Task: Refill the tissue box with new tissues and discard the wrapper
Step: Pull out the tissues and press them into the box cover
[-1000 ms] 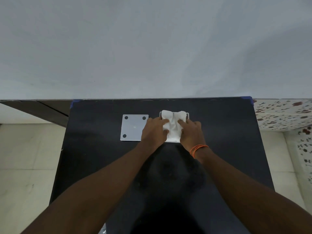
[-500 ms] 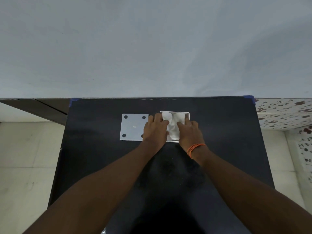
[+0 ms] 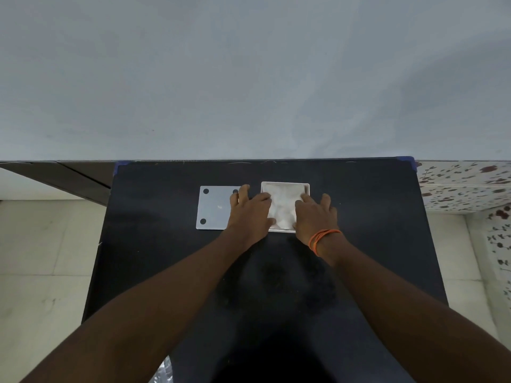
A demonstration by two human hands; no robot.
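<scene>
Now both hands are down on the box [image 3: 285, 185], a white square tray sitting at about twelve o'clock on the black table [image 3: 373, 244]. The tissues [image 3: 283, 205] lie inside it, rumpled but below the rim as far as one can tell. The left hand [image 3: 250, 214] is spread flat, fingers splayed, its thumb side pressing the tissues at the box's nine o'clock wall, gripping nothing. The right hand [image 3: 315, 214], orange band at the wrist, is likewise open and flat, fingertips pushing down on the stack from three o'clock.

So the filling looks nearly done; what seems left is closing up. The lid [image 3: 214, 208], a pale plate with dark corner dots, lies flat just beside the box at nine o'clock, partly under the left hand's fingers. A crinkly bit of wrapper [image 3: 164, 369] peeks out at the table's near edge, around seven o'clock, not yet thrown away.

Room is generous: bare table at three o'clock and toward the person, with the box well clear of every edge. The wall stands just past the far edge.
</scene>
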